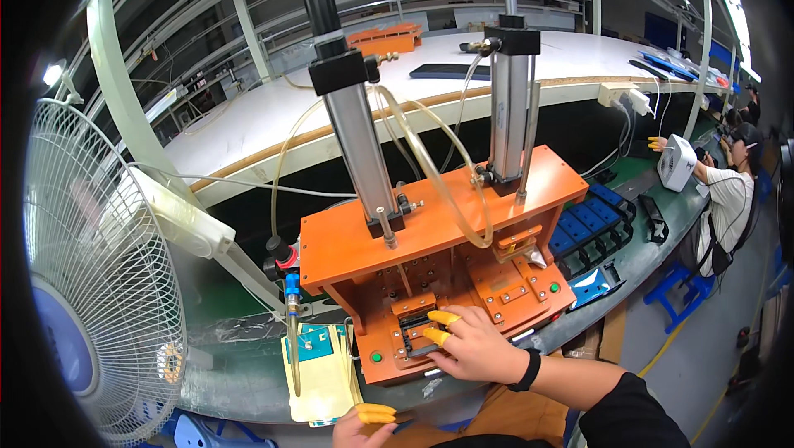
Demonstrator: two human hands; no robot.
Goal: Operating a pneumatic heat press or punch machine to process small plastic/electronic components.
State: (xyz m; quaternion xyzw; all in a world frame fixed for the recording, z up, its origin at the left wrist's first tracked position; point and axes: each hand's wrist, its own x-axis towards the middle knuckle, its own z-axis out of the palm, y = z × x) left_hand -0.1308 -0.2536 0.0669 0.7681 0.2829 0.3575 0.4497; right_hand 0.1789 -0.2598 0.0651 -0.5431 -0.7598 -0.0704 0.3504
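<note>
An orange pneumatic press (447, 208) with two silver cylinders stands on the bench before me. In its left-hand fixture lies a black rectangular frame (411, 337). My right hand (480, 350) reaches over that fixture, its yellow-covered fingertips on the frame's right side and its thumb at the near edge, closed on it. Low in the view, in front of the bench, my left hand (364, 428) also wears yellow finger covers. Its fingers are pressed together, and a thin dark thing shows by the fingertips, too small to name.
Yellow sheets (325, 382) with a teal piece on top lie left of the press. A large fan (103, 274) stands at far left. Right of the press are blue-and-black frames (587, 221) and a blue tray (594, 287). A person (728, 192) sits farther right near a white fan (677, 164).
</note>
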